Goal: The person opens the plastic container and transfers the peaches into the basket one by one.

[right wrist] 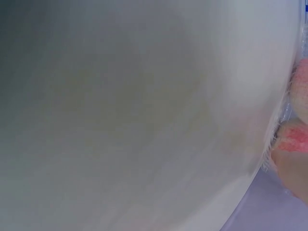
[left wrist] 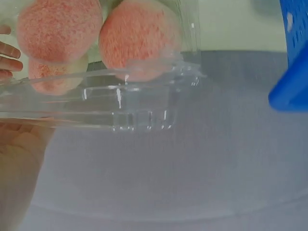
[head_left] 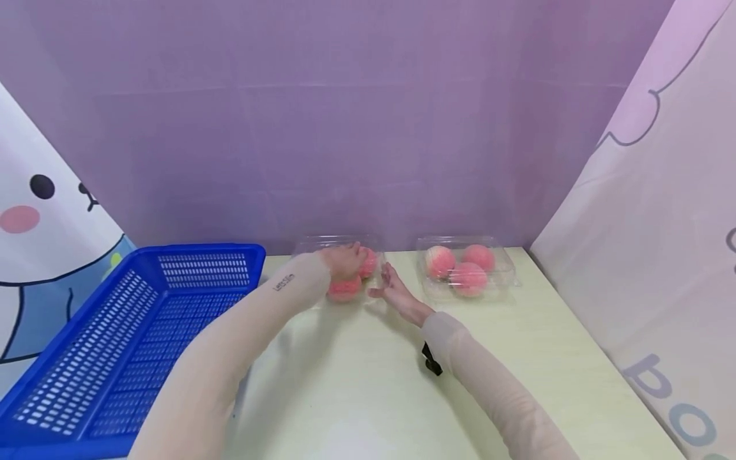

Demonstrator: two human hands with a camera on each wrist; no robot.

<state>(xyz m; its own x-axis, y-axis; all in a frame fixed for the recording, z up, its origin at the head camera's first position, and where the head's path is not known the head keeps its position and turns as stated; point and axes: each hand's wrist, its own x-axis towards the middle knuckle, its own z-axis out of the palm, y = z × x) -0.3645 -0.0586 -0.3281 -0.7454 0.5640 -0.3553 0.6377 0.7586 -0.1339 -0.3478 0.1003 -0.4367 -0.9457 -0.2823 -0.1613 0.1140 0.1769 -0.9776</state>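
Note:
My left hand (head_left: 345, 260) reaches over a clear plastic clamshell box (head_left: 313, 243) with pink peaches (head_left: 345, 291) inside. In the left wrist view, the raised clear lid (left wrist: 120, 103) crosses in front of that hand (left wrist: 21, 154), hiding most of its fingers; three peaches (left wrist: 139, 38) show beyond the lid. Fingers extended, my right hand (head_left: 398, 295) is at the box's right side, thumb apart and toward me. Its fingers (left wrist: 9, 55) appear at the left edge of the left wrist view. Pale sleeve fabric (right wrist: 144, 115) fills most of the right wrist view.
A second clear box (head_left: 503, 271) holding three peaches (head_left: 468, 279) stands to the right on the pale table (head_left: 345, 383). A large blue plastic basket (head_left: 146, 313) is at the left. Purple cloth (head_left: 374, 128) hangs behind, with printed cloths at both sides.

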